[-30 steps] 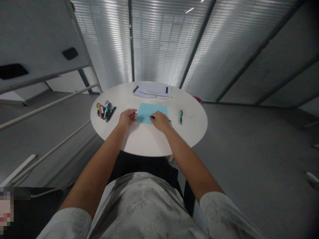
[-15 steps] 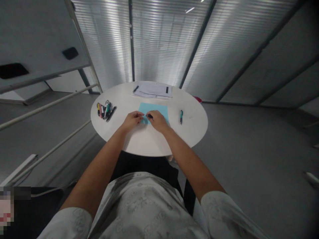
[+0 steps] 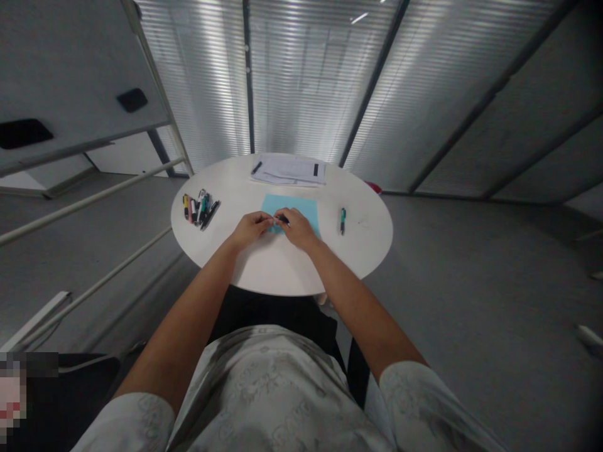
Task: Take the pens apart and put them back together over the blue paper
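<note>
Over a light-blue sheet of paper (image 3: 305, 205) on the white round table (image 3: 277, 276), both of my hands meet fingertip to fingertip. My right hand (image 3: 299, 229) is closed around a slim dark pen part (image 3: 283, 219). Its inner end points toward my left hand (image 3: 251, 228), whose thumb and fingers are pinched together. Whatever the left fingertips hold is too small to make out. A green and black pen (image 3: 343, 221) lies to the right of the paper.
A cluster of several pens and markers (image 3: 201, 210) lies on the table's left side. White papers (image 3: 288, 171) with a dark pen (image 3: 257, 167) on them are at the far edge. Pale metal rails (image 3: 94, 194) stand at the left. Window blinds (image 3: 311, 75) rise behind the table.
My left fingertips have moved slightly right, closing the small gap to the right hand and the dark pen part. The things on the table stay where they were.
</note>
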Demonstrator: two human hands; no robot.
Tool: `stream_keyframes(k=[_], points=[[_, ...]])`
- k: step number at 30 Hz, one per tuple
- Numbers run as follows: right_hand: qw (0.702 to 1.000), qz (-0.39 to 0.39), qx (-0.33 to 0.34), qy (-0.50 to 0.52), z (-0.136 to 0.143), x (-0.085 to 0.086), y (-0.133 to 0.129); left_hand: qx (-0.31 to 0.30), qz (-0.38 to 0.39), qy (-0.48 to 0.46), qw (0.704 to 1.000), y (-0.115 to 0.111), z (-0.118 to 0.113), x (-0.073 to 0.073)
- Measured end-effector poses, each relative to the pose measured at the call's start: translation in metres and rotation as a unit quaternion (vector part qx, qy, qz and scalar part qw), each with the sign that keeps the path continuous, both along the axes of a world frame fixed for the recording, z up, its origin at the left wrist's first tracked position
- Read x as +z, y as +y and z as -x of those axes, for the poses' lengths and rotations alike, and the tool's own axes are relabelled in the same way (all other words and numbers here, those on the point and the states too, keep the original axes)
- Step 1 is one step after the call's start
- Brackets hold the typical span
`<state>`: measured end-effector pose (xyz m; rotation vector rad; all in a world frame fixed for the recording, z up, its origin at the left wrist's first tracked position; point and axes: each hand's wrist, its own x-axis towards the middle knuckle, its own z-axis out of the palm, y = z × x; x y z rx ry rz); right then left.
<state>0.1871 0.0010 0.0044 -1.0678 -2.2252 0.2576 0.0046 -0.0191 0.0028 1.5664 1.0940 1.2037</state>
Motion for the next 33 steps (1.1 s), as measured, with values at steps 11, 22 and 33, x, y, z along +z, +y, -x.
stream_keyframes(k=[11,22,33], points=[[0.995,0.008,-0.067,-0.069,-0.002,0.010,-0.010,0.031,0.055,-0.138,0.988,0.006,0.001,-0.003],[0.990,-0.007,-0.040,-0.132,-0.001,0.013,-0.012,0.011,0.058,-0.149,0.987,0.008,0.002,-0.006],[0.989,0.007,-0.046,-0.141,-0.002,0.015,-0.013,0.008,0.048,-0.126,0.991,0.007,0.003,-0.007]])
